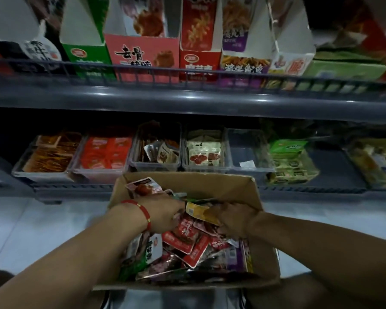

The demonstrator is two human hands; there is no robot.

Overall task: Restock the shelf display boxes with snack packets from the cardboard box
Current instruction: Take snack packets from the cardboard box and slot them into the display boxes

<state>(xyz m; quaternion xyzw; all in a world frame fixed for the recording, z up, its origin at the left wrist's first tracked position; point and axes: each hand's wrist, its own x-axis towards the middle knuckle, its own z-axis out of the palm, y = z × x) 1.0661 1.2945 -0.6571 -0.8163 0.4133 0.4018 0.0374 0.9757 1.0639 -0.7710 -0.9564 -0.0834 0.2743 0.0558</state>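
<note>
An open cardboard box point(263, 262) sits in front of me, heaped with mixed snack packets point(183, 241), mostly red. Both hands are down inside it. My left hand point(165, 214), with a red bracelet at the wrist, reaches among the packets at the box's middle; its fingertips are hidden among them. My right hand point(234, 219) grips a yellow packet point(197, 211) with its fingers curled around the packet's right end. On the lower shelf stand clear display boxes; one point(247, 152) is nearly empty, another point(204, 152) holds white-and-red packets.
The upper shelf point(187, 97) carries tall printed display cartons in red, pink, green and purple. More bins with orange and red packets point(107, 155) stand at the lower left, green packs point(288, 161) at the right. Pale tiled floor point(31, 230) lies beside the box.
</note>
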